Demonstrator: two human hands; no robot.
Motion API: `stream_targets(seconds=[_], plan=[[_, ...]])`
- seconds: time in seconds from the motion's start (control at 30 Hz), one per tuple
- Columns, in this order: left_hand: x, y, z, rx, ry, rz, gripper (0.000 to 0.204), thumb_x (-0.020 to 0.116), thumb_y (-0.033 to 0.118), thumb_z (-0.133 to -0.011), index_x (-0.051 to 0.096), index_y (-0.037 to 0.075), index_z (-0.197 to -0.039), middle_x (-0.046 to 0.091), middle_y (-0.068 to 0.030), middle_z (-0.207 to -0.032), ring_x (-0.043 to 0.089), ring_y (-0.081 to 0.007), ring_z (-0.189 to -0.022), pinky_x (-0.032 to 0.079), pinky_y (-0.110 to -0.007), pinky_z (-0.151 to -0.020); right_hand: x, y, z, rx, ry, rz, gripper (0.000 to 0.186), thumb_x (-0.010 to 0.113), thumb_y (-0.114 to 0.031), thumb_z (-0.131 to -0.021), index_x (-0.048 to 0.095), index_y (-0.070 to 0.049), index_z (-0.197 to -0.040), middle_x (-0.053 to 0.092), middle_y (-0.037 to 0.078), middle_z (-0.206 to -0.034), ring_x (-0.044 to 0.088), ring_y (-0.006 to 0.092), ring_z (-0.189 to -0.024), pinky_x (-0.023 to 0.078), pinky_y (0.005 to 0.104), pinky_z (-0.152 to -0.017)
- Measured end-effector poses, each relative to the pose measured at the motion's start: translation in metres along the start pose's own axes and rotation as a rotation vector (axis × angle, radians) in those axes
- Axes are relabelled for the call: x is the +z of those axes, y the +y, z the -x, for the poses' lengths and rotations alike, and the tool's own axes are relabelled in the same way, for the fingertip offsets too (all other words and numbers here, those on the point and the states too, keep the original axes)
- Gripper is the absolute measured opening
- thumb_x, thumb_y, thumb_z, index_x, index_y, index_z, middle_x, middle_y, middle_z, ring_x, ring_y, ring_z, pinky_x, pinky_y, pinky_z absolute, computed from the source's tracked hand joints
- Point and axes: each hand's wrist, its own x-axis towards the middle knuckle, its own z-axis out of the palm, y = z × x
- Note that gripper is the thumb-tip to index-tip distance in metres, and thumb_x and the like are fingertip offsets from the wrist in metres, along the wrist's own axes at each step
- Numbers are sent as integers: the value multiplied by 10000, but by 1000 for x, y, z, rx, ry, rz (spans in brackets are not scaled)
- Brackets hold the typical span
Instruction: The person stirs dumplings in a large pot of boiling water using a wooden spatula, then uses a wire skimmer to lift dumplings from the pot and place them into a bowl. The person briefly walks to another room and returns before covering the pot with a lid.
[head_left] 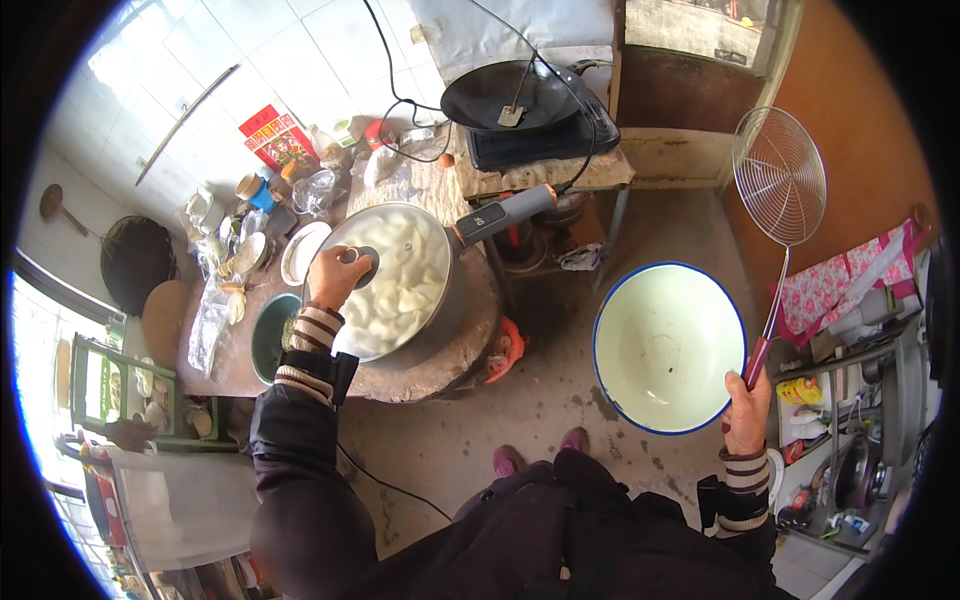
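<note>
My left hand pinches the dark knob of a clear glass lid. The lid covers a round electric pot with a long grey handle; pale dumplings show through the glass. Out to the right, my right hand is closed round the red handle of a wire skimmer, whose round mesh points up and away. The same hand also grips the rim of a white enamel basin with a blue edge. Nothing lies in the basin except small dark marks on its bottom.
The pot stands on a worn table with a green bowl, white plate and plastic bags at its left. Beyond is a black wok on a cooker, with loose cords. A crowded shelf stands at the right; a power cord crosses the floor.
</note>
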Motion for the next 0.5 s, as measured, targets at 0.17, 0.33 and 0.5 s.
stream_targets(seconds=[0.17, 0.33, 0.5], plan=[[-1, -12, -1, 101, -29, 31, 518, 709, 445, -710, 691, -12, -953, 688, -178, -848, 675, -258, -799, 505, -345, -738, 2, -2, -1, 14, -28, 16, 269, 507, -32, -860, 488, -18, -1128, 512, -21, -701, 370, 12, -428, 275, 181, -362], [-26, -1, 30, 94, 317, 54, 553, 673, 456, -802, 607, -25, -1066, 646, -164, -687, 647, -255, -665, 490, -374, -640, 13, -8, -8, -4, -119, 21, 255, 511, -28, -860, 488, -7, -1114, 505, -27, -721, 385, 8, -469, 299, 171, -398], [-27, 30, 158, 27, 49, 651, 255, 591, 239, -921, 621, -13, -898, 528, 34, -690, 477, -65, -637, 407, -221, -563, 44, -3, -19, -8, -268, 6, 249, 522, -30, -861, 483, -8, -1106, 493, -36, -727, 397, 6, -503, 319, 170, -421]])
